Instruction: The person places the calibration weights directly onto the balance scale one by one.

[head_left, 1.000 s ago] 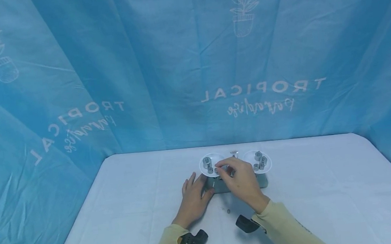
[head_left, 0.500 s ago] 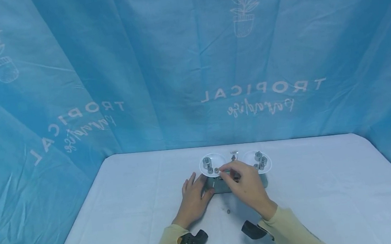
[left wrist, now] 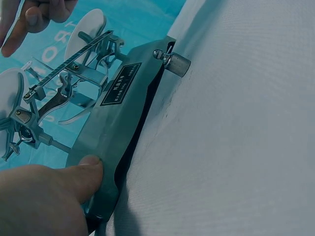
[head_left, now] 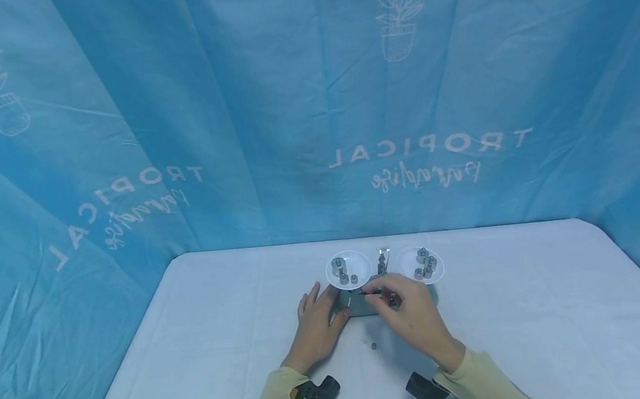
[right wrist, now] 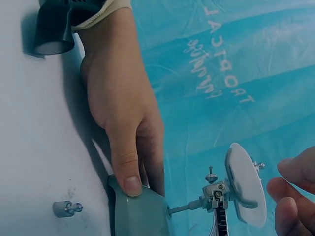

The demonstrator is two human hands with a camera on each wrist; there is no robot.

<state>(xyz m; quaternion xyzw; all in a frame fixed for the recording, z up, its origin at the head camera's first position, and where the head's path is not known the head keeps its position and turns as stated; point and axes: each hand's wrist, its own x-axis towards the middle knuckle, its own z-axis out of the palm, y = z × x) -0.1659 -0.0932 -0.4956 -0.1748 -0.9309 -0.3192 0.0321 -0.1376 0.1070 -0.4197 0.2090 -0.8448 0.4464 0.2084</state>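
Observation:
A grey balance scale point(head_left: 360, 306) stands mid-table with two white pans. Three small metal weights sit on the left pan point(head_left: 349, 268), and several sit on the right pan point(head_left: 421, 265). My left hand point(head_left: 320, 310) lies flat on the cloth with its thumb point(left wrist: 86, 169) pressed on the left end of the scale's base point(left wrist: 118, 113). My right hand point(head_left: 388, 293) hovers over the middle of the scale with loosely curled fingers point(right wrist: 290, 196); I see nothing in them. One loose weight point(head_left: 374, 345) lies on the table in front of the base, and also shows as a knobbed weight point(right wrist: 66, 208) in the right wrist view.
The white tablecloth point(head_left: 513, 309) runs wide on both sides of the scale. A blue printed curtain point(head_left: 312, 129) closes off the back and sides. Black wrist mounts point(head_left: 317, 391) sit by my sleeves near the front edge.
My right hand left a weight on the left pan and drew back toward me, from the pan to above the scale's middle. The left hand stayed put.

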